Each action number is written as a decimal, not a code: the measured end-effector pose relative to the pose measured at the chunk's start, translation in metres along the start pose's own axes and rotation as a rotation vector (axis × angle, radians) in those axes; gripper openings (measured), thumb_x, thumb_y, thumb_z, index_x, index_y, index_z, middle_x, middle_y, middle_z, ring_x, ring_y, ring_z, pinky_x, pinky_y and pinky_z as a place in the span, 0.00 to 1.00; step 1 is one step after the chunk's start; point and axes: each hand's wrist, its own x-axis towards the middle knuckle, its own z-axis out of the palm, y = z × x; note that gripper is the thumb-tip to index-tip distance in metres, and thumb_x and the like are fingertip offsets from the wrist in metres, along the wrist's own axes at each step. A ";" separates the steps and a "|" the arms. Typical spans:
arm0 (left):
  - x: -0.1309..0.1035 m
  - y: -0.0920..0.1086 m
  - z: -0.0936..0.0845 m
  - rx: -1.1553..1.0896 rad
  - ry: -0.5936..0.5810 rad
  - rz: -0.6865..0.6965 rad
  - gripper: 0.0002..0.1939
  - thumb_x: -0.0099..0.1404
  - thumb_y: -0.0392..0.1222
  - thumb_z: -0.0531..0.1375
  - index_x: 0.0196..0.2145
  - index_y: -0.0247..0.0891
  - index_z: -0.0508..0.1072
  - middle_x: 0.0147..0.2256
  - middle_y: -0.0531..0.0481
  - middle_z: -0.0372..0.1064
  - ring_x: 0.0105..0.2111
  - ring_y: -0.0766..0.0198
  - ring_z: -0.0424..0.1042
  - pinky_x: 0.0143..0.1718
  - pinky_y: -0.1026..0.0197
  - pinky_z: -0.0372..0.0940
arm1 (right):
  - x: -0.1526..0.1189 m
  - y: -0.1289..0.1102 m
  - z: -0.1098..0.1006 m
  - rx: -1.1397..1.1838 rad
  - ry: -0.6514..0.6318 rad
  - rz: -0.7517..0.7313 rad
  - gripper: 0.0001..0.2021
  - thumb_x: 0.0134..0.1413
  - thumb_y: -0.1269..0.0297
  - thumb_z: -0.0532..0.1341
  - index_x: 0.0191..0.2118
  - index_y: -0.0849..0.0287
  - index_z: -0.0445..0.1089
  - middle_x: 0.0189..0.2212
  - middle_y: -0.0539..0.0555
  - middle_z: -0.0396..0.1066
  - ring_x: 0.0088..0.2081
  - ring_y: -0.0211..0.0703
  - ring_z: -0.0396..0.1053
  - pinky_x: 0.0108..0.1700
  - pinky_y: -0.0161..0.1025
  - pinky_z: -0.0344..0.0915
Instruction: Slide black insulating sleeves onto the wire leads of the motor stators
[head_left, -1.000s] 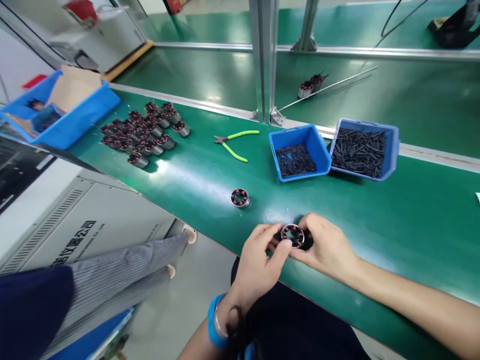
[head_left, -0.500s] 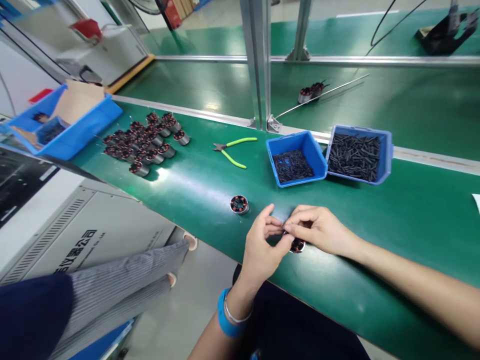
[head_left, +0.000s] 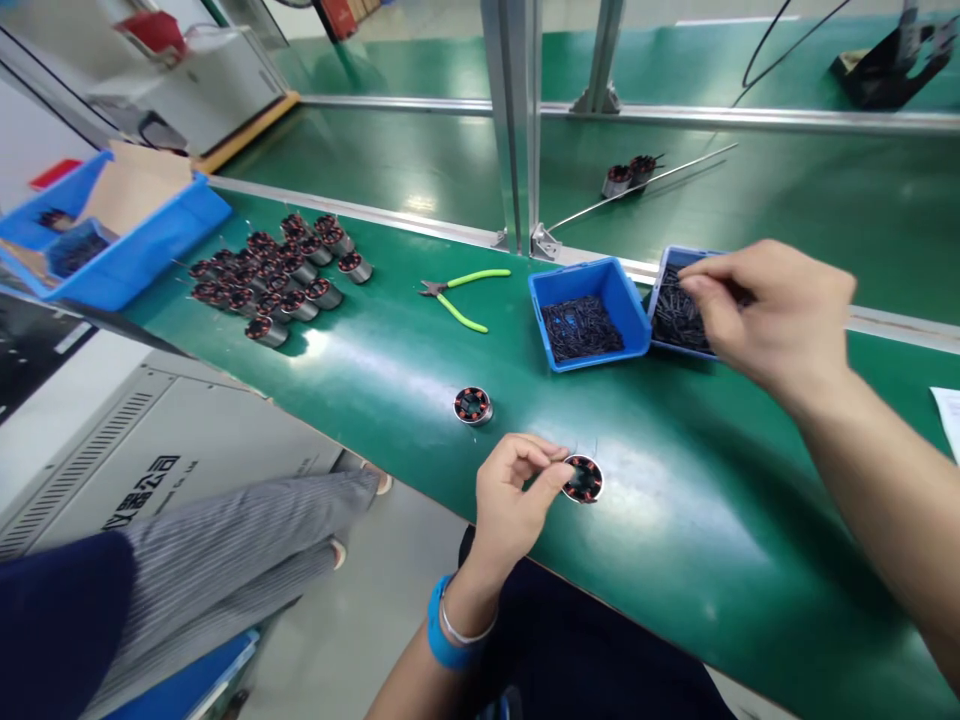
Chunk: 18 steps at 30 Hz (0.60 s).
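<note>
Left hand (head_left: 514, 490) at 6 o'clock, fingertips pinching rim of small wound stator (head_left: 583, 478), which rests on green surface (head_left: 697, 470). Right hand (head_left: 772, 305) at 2 o'clock over right blue bin (head_left: 670, 310) of black sleeves, fingers pressed together; cannot tell whether it holds one. Second stator (head_left: 472, 406) lies near, at 10 o'clock from first. Left blue bin (head_left: 587, 312) just beside right one. Green-handled cutters (head_left: 465, 291) farther back.

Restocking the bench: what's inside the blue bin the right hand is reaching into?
The blue bin holds a heap of small black sleeve-like pieces. The right hand covers most of it, so its fill level and far side stay hidden.
</note>
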 end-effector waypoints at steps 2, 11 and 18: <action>0.002 0.003 -0.003 -0.024 0.023 -0.019 0.09 0.61 0.40 0.66 0.36 0.38 0.70 0.38 0.48 0.75 0.40 0.61 0.79 0.43 0.59 0.73 | 0.017 0.022 0.005 -0.271 -0.334 0.044 0.16 0.64 0.63 0.57 0.47 0.67 0.78 0.43 0.69 0.77 0.47 0.55 0.72 0.45 0.45 0.64; 0.012 0.013 0.015 0.432 -0.159 0.062 0.06 0.61 0.35 0.65 0.37 0.41 0.80 0.40 0.49 0.78 0.39 0.62 0.73 0.41 0.60 0.68 | 0.030 0.042 0.019 -0.423 -0.626 0.102 0.20 0.62 0.62 0.55 0.51 0.67 0.77 0.47 0.70 0.76 0.47 0.61 0.72 0.45 0.49 0.63; 0.013 0.008 0.025 0.415 -0.264 0.126 0.05 0.64 0.34 0.64 0.35 0.42 0.80 0.34 0.52 0.80 0.37 0.62 0.76 0.44 0.59 0.69 | 0.026 0.051 0.019 -0.353 -0.571 0.102 0.14 0.58 0.63 0.57 0.42 0.60 0.79 0.43 0.62 0.77 0.45 0.56 0.73 0.44 0.46 0.65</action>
